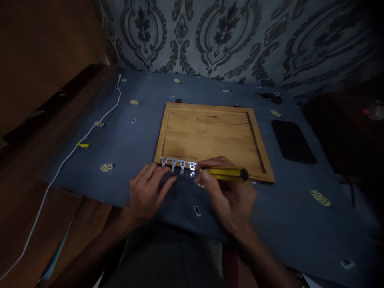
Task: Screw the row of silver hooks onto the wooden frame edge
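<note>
A framed wooden panel [210, 130] lies flat on the blue cloth. Along its near left edge runs a silvery metal strip [177, 161] with several small jointed plates hanging off it, like hinges. My left hand [147, 191] grips at the strip's left part, fingertips on the plates and thumb a little below. In my right hand [229, 196] is a screwdriver [225, 173] with a yellow and black handle, held nearly level. Its tip points left towards the rightmost plate; whether it sits in a screw I cannot tell.
A white cable [64, 160] with a yellow tag [84, 145] crosses the cloth [126, 138] on the left. A dark flat rectangular object [293, 142] lies right of the panel. Behind it is a small dark item [274, 97]. Patterned fabric [186, 36] rises at the back.
</note>
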